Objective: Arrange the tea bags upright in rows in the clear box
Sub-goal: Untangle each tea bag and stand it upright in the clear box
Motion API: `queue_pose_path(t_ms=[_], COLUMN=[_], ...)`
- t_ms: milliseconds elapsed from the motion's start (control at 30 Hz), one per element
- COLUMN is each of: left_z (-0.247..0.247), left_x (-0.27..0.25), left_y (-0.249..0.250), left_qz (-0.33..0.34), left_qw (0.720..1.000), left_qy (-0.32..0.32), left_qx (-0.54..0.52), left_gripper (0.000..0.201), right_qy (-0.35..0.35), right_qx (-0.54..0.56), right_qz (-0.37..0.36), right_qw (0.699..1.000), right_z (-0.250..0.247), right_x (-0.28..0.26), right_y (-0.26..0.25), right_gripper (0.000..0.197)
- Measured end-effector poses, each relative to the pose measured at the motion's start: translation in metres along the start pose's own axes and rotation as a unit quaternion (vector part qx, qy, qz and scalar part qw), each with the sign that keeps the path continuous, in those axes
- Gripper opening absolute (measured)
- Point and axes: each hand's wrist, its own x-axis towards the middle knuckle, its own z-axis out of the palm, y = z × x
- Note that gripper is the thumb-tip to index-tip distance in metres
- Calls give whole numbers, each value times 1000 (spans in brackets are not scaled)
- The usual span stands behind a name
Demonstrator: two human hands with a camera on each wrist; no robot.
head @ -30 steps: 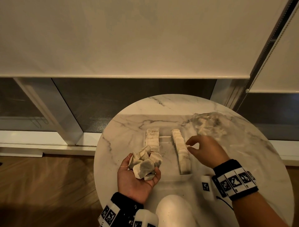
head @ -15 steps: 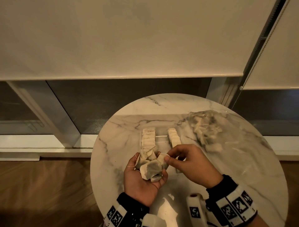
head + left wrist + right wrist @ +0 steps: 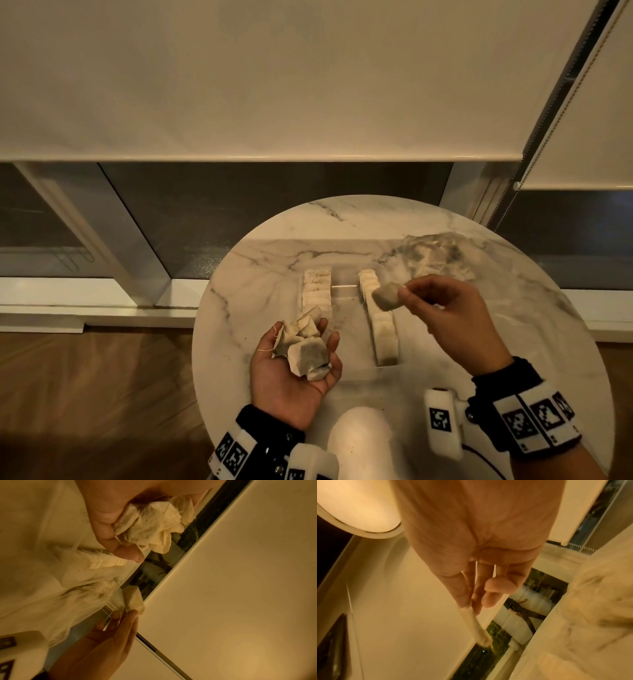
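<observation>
On the round marble table stands the clear box [image 3: 346, 286] with two rows of upright tea bags: a short left row [image 3: 317, 291] and a longer right row [image 3: 382, 329]. My left hand [image 3: 298, 373] is held palm up near the box's front left corner, its thumb and fingers curled round a loose bunch of tea bags [image 3: 305, 349] [image 3: 150, 520]. My right hand [image 3: 404, 294] pinches a single tea bag [image 3: 385, 296] [image 3: 474, 626] between thumb and forefinger. That bag hangs above the far half of the right row, apart from it.
A crumpled clear plastic bag [image 3: 431, 257] with more tea bags lies at the table's back right. The marble table [image 3: 513, 359] ends close behind the box; beyond it are a window frame and a lowered blind. Wooden floor lies to the left.
My right hand went from the right row to my left palm, pinched one tea bag there and carried it up and right over the right row. The left hand hardly moved.
</observation>
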Motion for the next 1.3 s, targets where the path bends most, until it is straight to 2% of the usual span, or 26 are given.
queue_pose_path(t_ms=[67, 167, 200, 267, 333, 500, 633, 767, 1033, 1200, 1300], left_z=[-2, -4, -4, -4, -5, -9, -10, -13, -15, -15, -15], left_x=[1, 2, 3, 4, 4, 7, 8, 10, 12, 13, 12], left_y=[3, 6, 6, 6, 7, 9, 11, 14, 17, 17, 17], left_qz=[5, 9, 9, 9, 8, 12, 20, 30, 33, 34, 34], left_qw=[1000, 1000, 1000, 1000, 1000, 1000, 1000, 999, 999, 999, 999], left_qy=[-2, -4, -4, -2, -1, -2, -3, 5, 15, 18, 20], left_qx=[-3, -8, -10, -12, -15, -17, -14, -13, -13, -14, -15], left_gripper=[56, 55, 56, 56, 57, 59, 53, 52, 52, 53, 53], right_qy=[18, -94, -109, -93, -106, -198, -273, -317, -333, -320, -306], right_qx=[-39, -64, -76, -138, -213, -349, -374, -394, -526, -568, -569], right_qz=[2, 56, 66, 57, 47, 23, 44, 69, 60, 63, 59], right_qw=[999, 992, 989, 984, 970, 916, 885, 860, 781, 756, 761], right_z=[-2, 1, 2, 3, 4, 7, 8, 12, 27, 34, 32], right_x=[2, 0, -1, -1, 0, 10, 19, 25, 30, 31, 29], right_y=[10, 26, 32, 44, 52, 56, 50, 48, 47, 44, 43], right_gripper=[7, 10, 11, 13, 15, 16, 10, 11, 17, 25, 26])
